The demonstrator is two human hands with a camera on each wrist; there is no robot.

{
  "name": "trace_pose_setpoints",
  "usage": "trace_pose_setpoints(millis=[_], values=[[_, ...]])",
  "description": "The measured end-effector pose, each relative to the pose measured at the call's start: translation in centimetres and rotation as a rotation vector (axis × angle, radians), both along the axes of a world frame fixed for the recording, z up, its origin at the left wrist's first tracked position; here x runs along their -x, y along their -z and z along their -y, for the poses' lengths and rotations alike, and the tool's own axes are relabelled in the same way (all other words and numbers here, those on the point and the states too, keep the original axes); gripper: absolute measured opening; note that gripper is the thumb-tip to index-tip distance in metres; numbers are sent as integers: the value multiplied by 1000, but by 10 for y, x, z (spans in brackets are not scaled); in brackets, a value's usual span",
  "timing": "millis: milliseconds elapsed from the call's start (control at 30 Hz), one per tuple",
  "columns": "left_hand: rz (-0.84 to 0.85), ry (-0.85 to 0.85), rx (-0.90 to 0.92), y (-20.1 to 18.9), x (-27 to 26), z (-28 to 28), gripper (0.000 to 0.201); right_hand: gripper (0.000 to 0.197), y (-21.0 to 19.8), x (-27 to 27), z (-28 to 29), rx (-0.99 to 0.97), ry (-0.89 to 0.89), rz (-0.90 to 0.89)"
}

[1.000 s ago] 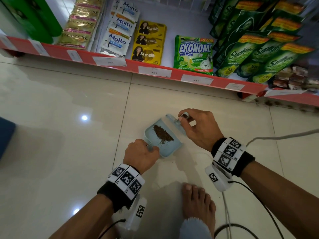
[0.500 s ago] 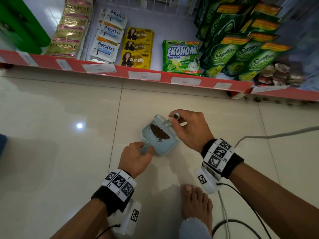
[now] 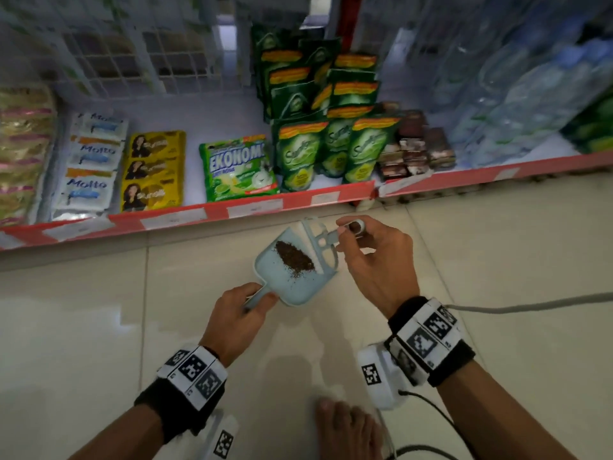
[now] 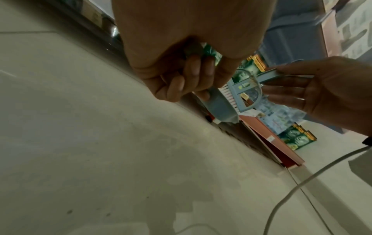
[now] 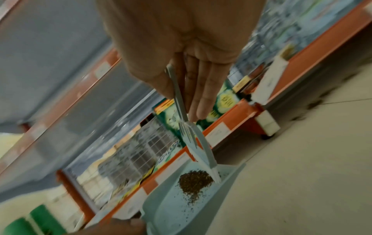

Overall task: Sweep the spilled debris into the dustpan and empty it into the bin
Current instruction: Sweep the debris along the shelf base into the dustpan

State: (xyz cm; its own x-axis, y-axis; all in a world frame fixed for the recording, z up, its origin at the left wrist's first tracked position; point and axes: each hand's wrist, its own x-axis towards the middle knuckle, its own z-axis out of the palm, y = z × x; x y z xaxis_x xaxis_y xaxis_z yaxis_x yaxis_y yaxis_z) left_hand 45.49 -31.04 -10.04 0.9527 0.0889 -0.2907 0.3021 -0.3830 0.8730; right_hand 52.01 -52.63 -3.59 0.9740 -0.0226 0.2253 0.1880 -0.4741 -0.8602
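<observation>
Head view, dustpan (image 3: 292, 277) in left grip (image 3: 238, 313), brush (image 3: 318, 244) in right grip (image 3: 374, 260)

Bare floor (image 3: 99, 327) left, shelf (image 3: 205, 217) ahead, cable (image 3: 530, 307) right

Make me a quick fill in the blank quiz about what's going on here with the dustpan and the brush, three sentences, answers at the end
1. The left hand grips the dustpan by its ____.
2. The brown debris lies inside the ____.
3. The small brush is held by the ____ hand.

Missing words: handle; dustpan; right
</observation>
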Motion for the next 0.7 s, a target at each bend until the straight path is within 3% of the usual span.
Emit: trace_pose_setpoints(millis=[200, 467, 700], values=[[-15, 68, 57, -14, -28, 43, 32, 11, -1, 2, 49, -195, 178, -81], [-42, 156, 95, -23, -60, 88, 27, 11, -18, -9, 108, -187, 328, -98], [-24, 230, 176, 2, -109, 148, 38, 11, -27, -20, 158, -301, 529, -140]])
